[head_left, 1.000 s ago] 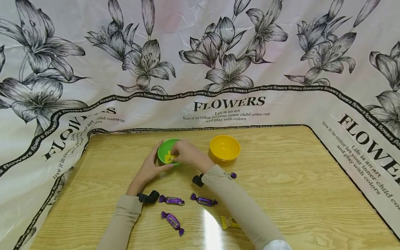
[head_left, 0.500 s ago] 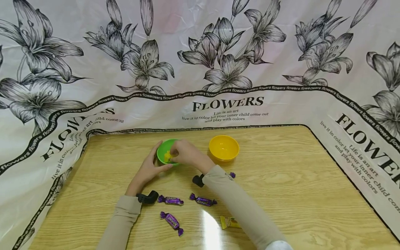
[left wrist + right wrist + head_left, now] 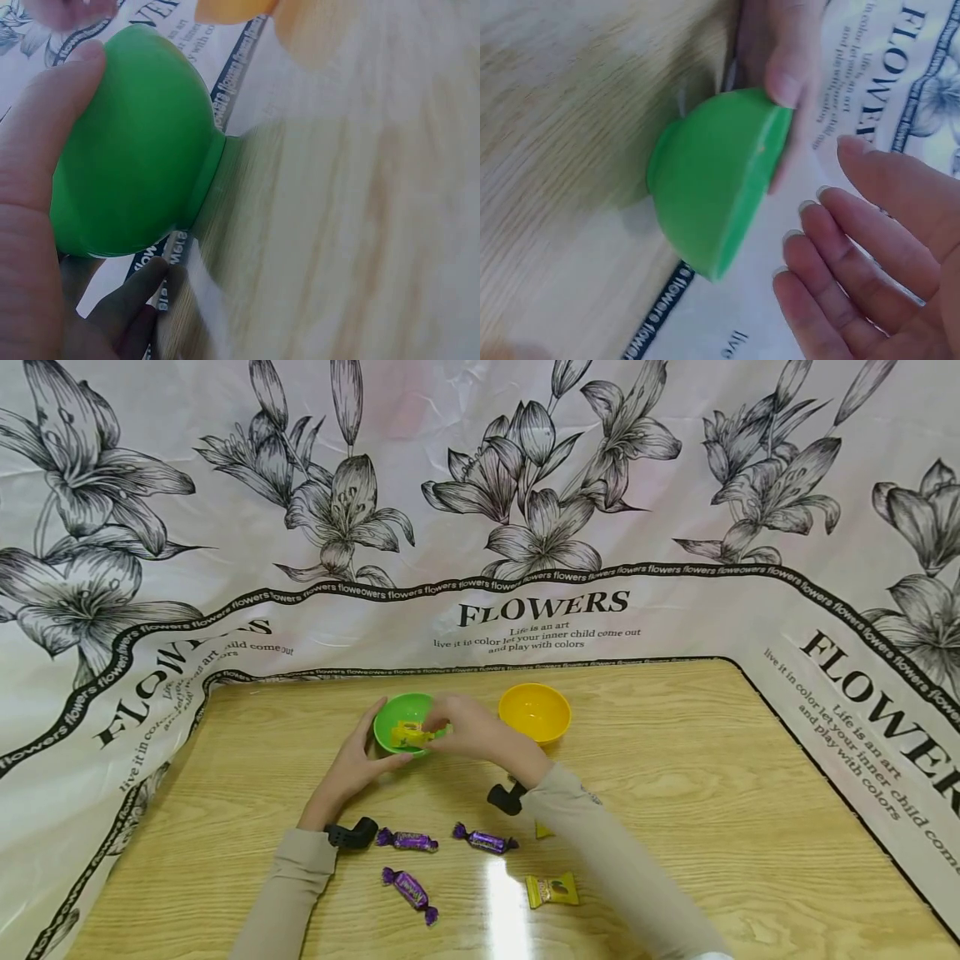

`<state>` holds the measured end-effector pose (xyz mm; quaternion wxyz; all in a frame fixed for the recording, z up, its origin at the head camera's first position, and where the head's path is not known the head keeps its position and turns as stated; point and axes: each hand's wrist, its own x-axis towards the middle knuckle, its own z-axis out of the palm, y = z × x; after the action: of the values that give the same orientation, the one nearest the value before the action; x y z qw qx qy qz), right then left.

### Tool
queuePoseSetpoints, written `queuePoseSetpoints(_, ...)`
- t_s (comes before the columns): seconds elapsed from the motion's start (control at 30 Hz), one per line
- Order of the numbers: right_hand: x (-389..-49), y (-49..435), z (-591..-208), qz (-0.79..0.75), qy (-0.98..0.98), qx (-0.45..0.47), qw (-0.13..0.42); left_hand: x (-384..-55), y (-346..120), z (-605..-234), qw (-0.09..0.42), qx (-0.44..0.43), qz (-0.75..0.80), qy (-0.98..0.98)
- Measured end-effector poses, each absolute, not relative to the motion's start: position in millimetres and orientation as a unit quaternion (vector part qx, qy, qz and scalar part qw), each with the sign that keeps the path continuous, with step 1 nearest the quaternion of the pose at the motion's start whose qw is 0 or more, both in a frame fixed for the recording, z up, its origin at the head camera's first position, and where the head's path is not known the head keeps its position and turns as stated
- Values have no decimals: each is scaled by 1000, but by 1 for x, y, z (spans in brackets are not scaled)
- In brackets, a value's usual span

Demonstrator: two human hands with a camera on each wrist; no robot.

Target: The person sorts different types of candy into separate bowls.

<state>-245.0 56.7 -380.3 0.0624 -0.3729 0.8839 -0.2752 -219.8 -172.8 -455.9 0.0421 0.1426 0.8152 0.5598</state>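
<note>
A green bowl stands on the wooden table, and my left hand grips its side between thumb and fingers. The left wrist view shows that thumb along the outside of the green wall. Inside the bowl lie yellow-wrapped candies; I cannot tell how many. My right hand is just over the bowl's right rim. In the right wrist view its fingers are loosely spread with nothing between them, apart from the bowl.
An orange-yellow bowl stands right of the green one. Purple twist-wrapped candies lie nearer the front. A yellow-wrapped candy lies beside the right sleeve, with another yellow wrapper partly under it. Flower-printed cloth backs the table.
My right hand has let go of a yellow candy in the green bowl and drawn back a little to the right. My left hand keeps its grip on the bowl.
</note>
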Motion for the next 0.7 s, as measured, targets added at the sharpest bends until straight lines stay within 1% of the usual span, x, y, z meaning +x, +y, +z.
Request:
queuePoseSetpoints(0.2,-229,80,-373,-289,870,-396,48,-220,-173,-456,41,137,558,817)
queuePoseSetpoints(0.57,-190,119,-367,-260,862,-435,-4,-222,-172,-456,34,139,553,821)
queuePoseSetpoints(0.7,-172,132,-371,-234,864,-446,-4,-222,-172,-456,35,139,553,821)
